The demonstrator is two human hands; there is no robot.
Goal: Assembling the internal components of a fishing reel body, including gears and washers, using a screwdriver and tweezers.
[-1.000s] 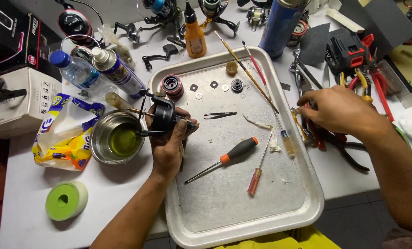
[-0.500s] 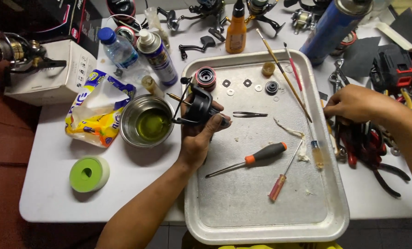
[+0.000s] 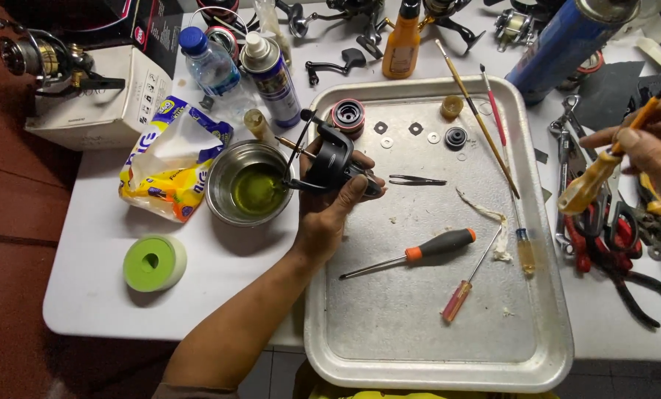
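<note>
Head view, left hand: your left hand (image 3: 329, 214) grips the black reel body (image 3: 332, 157), fingers wrapped under it, at the near-left corner of the metal tray (image 3: 419, 347).
Head view, right hand: your right hand (image 3: 652, 151) pinches a yellow-handled tool (image 3: 593, 181), well apart from the reel, above the pliers (image 3: 626, 244).
Nearby: the steel bowl (image 3: 249, 185) of yellowish liquid sits just left of your left hand on the tabletop (image 3: 101, 244).
Advice: hold the reel steady over the tray, so small parts likely land inside.

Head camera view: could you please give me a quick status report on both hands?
Left hand grips black reel body over tray edge. Right hand holds yellow-handled screwdriver above pliers. Nothing between them.
</note>
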